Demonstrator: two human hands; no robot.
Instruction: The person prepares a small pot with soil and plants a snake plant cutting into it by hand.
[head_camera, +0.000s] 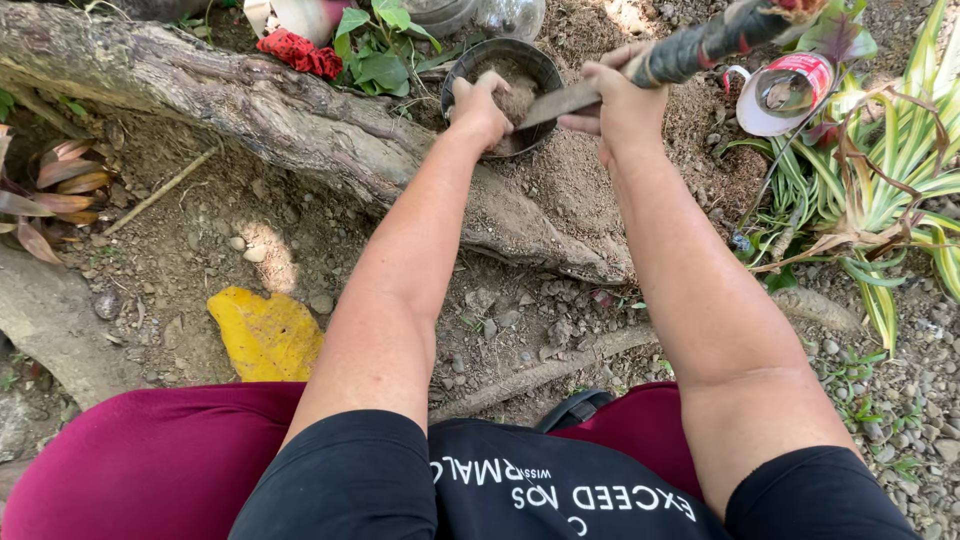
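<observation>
Sandy soil (515, 92), round black pot (470, 62), flat blade (560, 102)

Outdoor plot, sunlit. Bare dirt ground (250, 225) w/ pebbles, small stones. Thick tree root (250, 105) diag. across top left. Yellow fallen leaf (265, 335) lower left. Striped green-yellow plant (890, 170) right. Red flower (300, 52) at top.
</observation>
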